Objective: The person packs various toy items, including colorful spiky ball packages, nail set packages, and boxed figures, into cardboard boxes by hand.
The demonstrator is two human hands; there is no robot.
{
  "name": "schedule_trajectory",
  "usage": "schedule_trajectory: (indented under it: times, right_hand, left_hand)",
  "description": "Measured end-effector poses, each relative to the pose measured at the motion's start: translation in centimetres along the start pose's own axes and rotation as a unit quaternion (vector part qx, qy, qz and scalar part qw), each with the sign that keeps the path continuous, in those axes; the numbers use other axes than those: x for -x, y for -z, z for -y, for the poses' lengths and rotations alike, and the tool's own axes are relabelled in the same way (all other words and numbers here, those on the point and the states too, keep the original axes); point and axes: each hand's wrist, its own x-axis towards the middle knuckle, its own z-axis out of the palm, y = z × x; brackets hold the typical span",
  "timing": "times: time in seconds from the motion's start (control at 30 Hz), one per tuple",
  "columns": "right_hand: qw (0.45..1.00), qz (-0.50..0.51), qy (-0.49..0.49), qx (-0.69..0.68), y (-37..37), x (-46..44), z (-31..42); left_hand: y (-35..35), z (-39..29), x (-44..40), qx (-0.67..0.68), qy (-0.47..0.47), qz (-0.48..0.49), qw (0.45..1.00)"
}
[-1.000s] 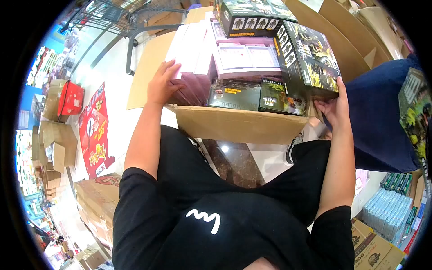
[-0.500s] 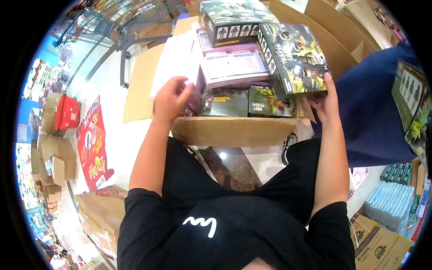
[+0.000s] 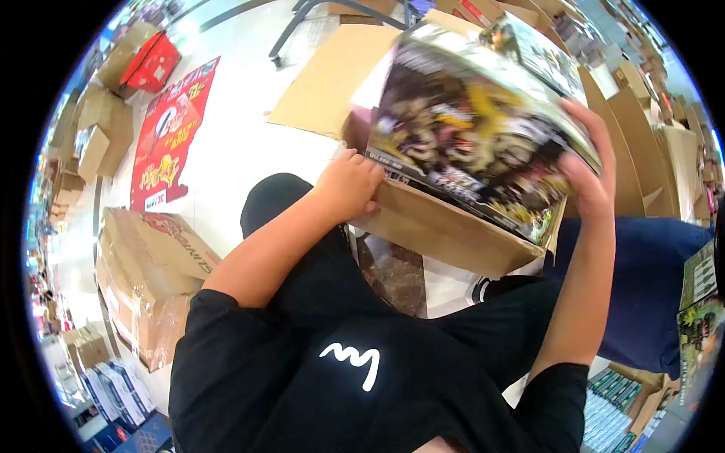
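A large dark box printed with colourful figures, blurred by motion, is tilted over the open cardboard carton between my knees. My right hand grips its right end, thumb on the printed face and fingers over the upper edge. At the carton's front left corner, my left hand is closed on the rim, close to the printed box's lower left corner. Behind lies a second printed box. Most of the carton's contents are hidden under the tilted box.
A cardboard flap spreads out to the left. On the floor lie a red poster and a taped carton, with a red basket farther off. Dark blue cloth hangs at the right, beside another printed box.
The view has turned, shifting the carton right. The printed box now lies tilted across the carton, its face toward me. My left hand has come down from the white-topped contents to the front rim.
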Motion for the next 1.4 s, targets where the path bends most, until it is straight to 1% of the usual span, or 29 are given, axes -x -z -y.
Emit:
schedule_trajectory:
  times: [0.03, 0.1, 0.17, 0.2, 0.23, 0.3, 0.33, 0.37, 0.43, 0.47, 0.63, 0.7, 0.77, 0.8, 0.83, 0.87, 0.9, 0.93, 1.0, 1.07, 1.1, 1.17, 1.2, 1.23, 1.27, 1.3, 1.33, 1.37, 1.4]
  right_hand:
    - [0.995, 0.054, 0.031, 0.072, -1.7, -2.5, 1.1]
    - [0.968, 0.169, 0.076, 0.171, -4.2, -6.8, 1.4]
    - [0.966, 0.228, -0.038, 0.117, -5.8, -10.3, 2.7]
    - [0.954, 0.265, -0.098, 0.099, -6.5, -11.9, 3.6]
    - [0.947, 0.282, -0.042, 0.149, -7.2, -13.3, 4.2]
    - [0.922, 0.340, -0.057, 0.173, -8.6, -15.4, 6.3]
    - [0.918, 0.351, -0.020, 0.186, -9.2, -15.7, 6.4]
    - [0.912, 0.359, 0.017, 0.199, -9.9, -16.0, 6.5]
    - [0.858, 0.401, 0.135, 0.291, -11.6, -15.6, 8.0]
    - [0.855, 0.395, 0.140, 0.305, -12.4, -15.4, 8.6]
    - [0.826, 0.426, 0.170, 0.328, -15.3, -16.7, 10.9]
    - [0.808, 0.482, 0.185, 0.283, -15.9, -17.2, 10.9]
    - [0.797, 0.519, 0.179, 0.251, -16.3, -17.6, 10.1]
    - [0.808, 0.520, 0.151, 0.233, -16.5, -18.0, 8.8]
    - [0.819, 0.519, 0.123, 0.214, -16.7, -18.5, 7.7]
    - [0.821, 0.519, 0.073, 0.227, -16.5, -19.3, 6.9]
    - [0.833, 0.489, 0.033, 0.256, -16.6, -19.6, 6.5]
    - [0.838, 0.482, 0.018, 0.256, -16.6, -19.6, 6.4]
    - [0.837, 0.465, 0.049, 0.284, -16.7, -19.1, 6.8]
    - [0.837, 0.431, 0.133, 0.309, -17.6, -17.6, 8.3]
    - [0.837, 0.431, 0.131, 0.310, -18.0, -17.2, 9.2]
    - [0.795, 0.440, 0.177, 0.377, -18.7, -16.8, 11.0]
    - [0.796, 0.440, 0.173, 0.377, -19.2, -16.5, 11.5]
    - [0.787, 0.430, 0.223, 0.383, -19.7, -16.2, 11.9]
    - [0.776, 0.419, 0.270, 0.387, -20.1, -15.9, 12.5]
    - [0.778, 0.417, 0.265, 0.388, -20.5, -15.8, 14.0]
    - [0.792, 0.434, 0.135, 0.408, -20.8, -16.0, 15.9]
    - [0.794, 0.414, 0.128, 0.426, -20.6, -15.6, 15.1]
    - [0.796, 0.394, 0.120, 0.443, -20.4, -15.2, 14.3]
  left_hand:
    - [-0.4, 0.3, 0.4, 0.004, -0.024, -0.004, 1.000]
    - [0.6, -0.3, 1.0, 0.004, -0.016, 0.006, 1.000]
    - [0.9, -0.6, 1.4, 0.024, -0.020, 0.017, 0.999]
    - [1.8, -0.7, 1.4, 0.038, -0.008, 0.061, 0.997]
    - [1.4, -0.7, 1.6, 0.047, 0.002, 0.057, 0.997]
    - [0.7, -0.6, 2.3, 0.021, -0.014, -0.033, 0.999]
    - [0.7, -0.6, 2.5, -0.038, 0.004, -0.039, 0.999]
    - [0.7, 0.0, 2.9, -0.031, 0.010, -0.041, 0.999]
    - [2.2, 1.1, 3.6, 0.022, 0.066, 0.025, 0.997]
    - [2.5, 1.5, 3.6, 0.029, 0.053, 0.053, 0.997]
    - [3.3, 1.0, 4.2, -0.011, 0.044, 0.058, 0.997]
    - [2.7, 0.9, 4.9, -0.033, 0.044, 0.070, 0.996]
    - [0.0, 0.9, 5.9, -0.009, 0.102, -0.106, 0.989]
    - [-0.4, 1.1, 6.2, 0.013, 0.093, -0.112, 0.989]
    - [1.2, 1.4, 6.1, 0.015, 0.096, -0.114, 0.989]
    - [2.9, 1.7, 5.8, 0.118, 0.112, 0.002, 0.987]
    - [3.9, 1.9, 5.8, 0.217, 0.124, 0.119, 0.961]
    - [1.7, 1.7, 6.3, 0.187, 0.101, 0.018, 0.977]
    - [1.9, 1.9, 6.5, 0.175, 0.085, 0.016, 0.981]
    - [2.4, 2.1, 6.0, 0.161, 0.070, 0.012, 0.984]
    - [2.4, 2.0, 5.7, 0.158, 0.081, -0.005, 0.984]
    - [2.7, 2.1, 4.9, 0.154, 0.086, -0.020, 0.984]
    - [3.1, 2.3, 4.1, 0.145, 0.079, 0.005, 0.986]
    - [3.3, 2.4, 3.5, 0.136, 0.073, 0.030, 0.988]
    - [1.9, 1.9, 3.3, 0.142, 0.097, -0.060, 0.983]
    - [2.3, 2.0, 3.2, 0.142, 0.091, -0.057, 0.984]
    - [3.2, 2.3, 3.1, 0.152, 0.099, -0.015, 0.983]
    - [3.7, 2.6, 3.0, 0.160, 0.108, 0.027, 0.981]
    - [3.9, 2.6, 2.9, 0.159, 0.104, 0.031, 0.981]
